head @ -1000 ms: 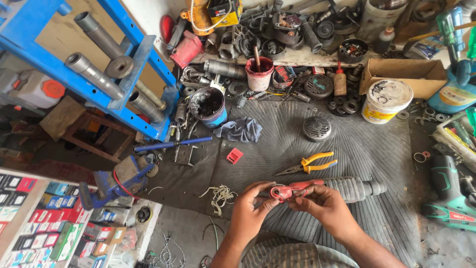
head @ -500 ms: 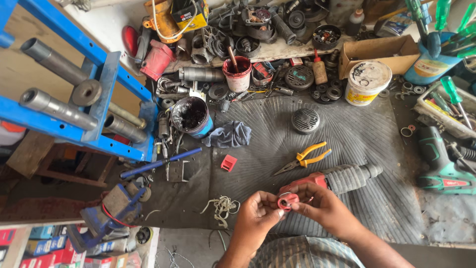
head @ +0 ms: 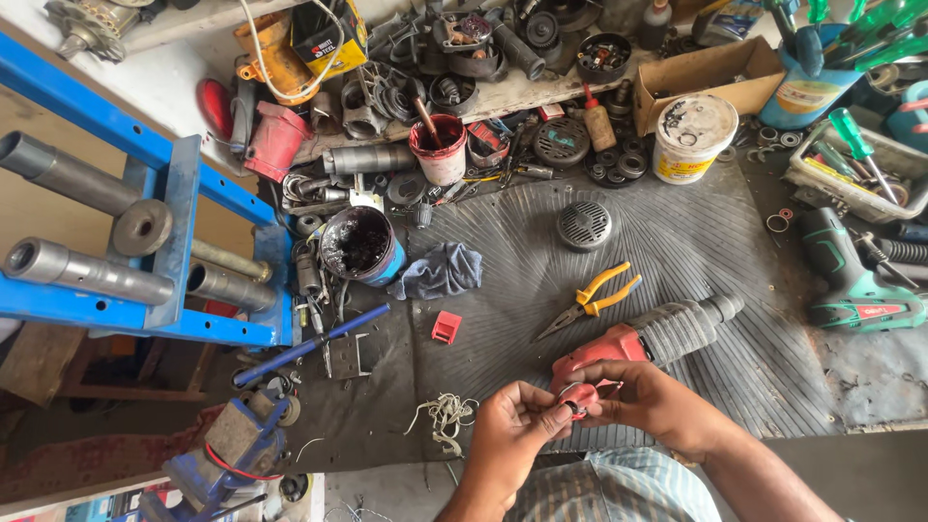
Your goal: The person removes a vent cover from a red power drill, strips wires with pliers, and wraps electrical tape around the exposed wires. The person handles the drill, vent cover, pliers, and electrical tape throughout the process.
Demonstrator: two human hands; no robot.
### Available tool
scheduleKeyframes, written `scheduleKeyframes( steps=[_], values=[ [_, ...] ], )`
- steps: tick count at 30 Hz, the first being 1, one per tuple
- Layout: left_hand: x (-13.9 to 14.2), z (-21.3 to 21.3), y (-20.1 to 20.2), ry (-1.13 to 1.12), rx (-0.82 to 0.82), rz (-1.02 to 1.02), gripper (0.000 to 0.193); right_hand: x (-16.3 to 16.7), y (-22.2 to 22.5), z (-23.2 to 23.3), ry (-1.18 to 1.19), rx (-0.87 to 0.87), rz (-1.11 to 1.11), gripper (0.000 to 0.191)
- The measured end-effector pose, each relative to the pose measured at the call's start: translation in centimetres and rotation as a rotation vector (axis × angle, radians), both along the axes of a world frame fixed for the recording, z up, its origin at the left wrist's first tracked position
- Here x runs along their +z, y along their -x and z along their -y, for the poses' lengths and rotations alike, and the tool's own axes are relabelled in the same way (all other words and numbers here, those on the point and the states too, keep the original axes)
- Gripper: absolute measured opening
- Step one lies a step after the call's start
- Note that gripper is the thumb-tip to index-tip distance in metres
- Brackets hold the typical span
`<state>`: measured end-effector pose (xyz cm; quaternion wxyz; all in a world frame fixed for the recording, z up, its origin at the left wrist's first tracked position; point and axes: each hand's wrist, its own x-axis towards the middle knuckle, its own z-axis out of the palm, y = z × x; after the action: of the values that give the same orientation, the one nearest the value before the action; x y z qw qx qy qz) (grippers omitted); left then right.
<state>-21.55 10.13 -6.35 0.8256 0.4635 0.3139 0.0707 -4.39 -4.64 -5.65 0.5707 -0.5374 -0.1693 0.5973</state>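
My left hand (head: 515, 425) and my right hand (head: 646, 401) meet low in the head view, fingertips pinched together on a small red plastic part (head: 577, 397). Just behind the hands lies a red rotary hammer drill (head: 650, 341) with a grey ribbed nose, on a dark ribbed rubber mat (head: 677, 242). Yellow-handled pliers (head: 594, 296) rest on the mat just beyond the drill. A small red plastic piece (head: 446, 328) lies to the left, and a tangle of pale string (head: 444, 417) sits near my left wrist.
A blue press frame (head: 145, 242) with steel cylinders stands at left. A blue rag (head: 442, 271), dark grease tin (head: 357, 246), red cup (head: 438, 147), white tub (head: 689, 138), cardboard box (head: 706, 77), round grille (head: 584, 224) and a green drill (head: 851, 280) crowd the bench. A blue vise (head: 232, 445) sits lower left.
The view has shifted, so the bench sits differently in frame. My hands stay together on the small red part, now close against the drill's red body.
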Motion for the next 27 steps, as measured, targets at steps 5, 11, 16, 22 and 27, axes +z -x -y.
scheduleKeyframes(
  steps=[5,11,16,22,27],
  values=[
    [0.8,0.5,-0.8,-0.05,-0.05,0.029,0.021,0.1,-1.4,0.4,-0.064,0.066,0.06,0.04],
    [1.2,2.8,-2.1,-0.222,-0.014,0.028,0.028,-1.1,-3.4,1.2,-0.083,0.058,-0.007,0.031],
    [0.5,5.4,-2.7,-0.212,0.132,-0.029,0.032,-1.2,-5.4,2.3,-0.165,0.078,-0.249,0.049],
    [0.2,8.1,-3.5,-0.166,0.273,-0.036,0.032,0.4,-6.7,2.1,-0.033,0.279,-0.15,0.054],
    [-0.4,8.4,-3.4,-0.241,0.275,-0.018,0.029,1.1,-7.3,1.5,-0.054,0.463,0.064,0.045]
  ],
)
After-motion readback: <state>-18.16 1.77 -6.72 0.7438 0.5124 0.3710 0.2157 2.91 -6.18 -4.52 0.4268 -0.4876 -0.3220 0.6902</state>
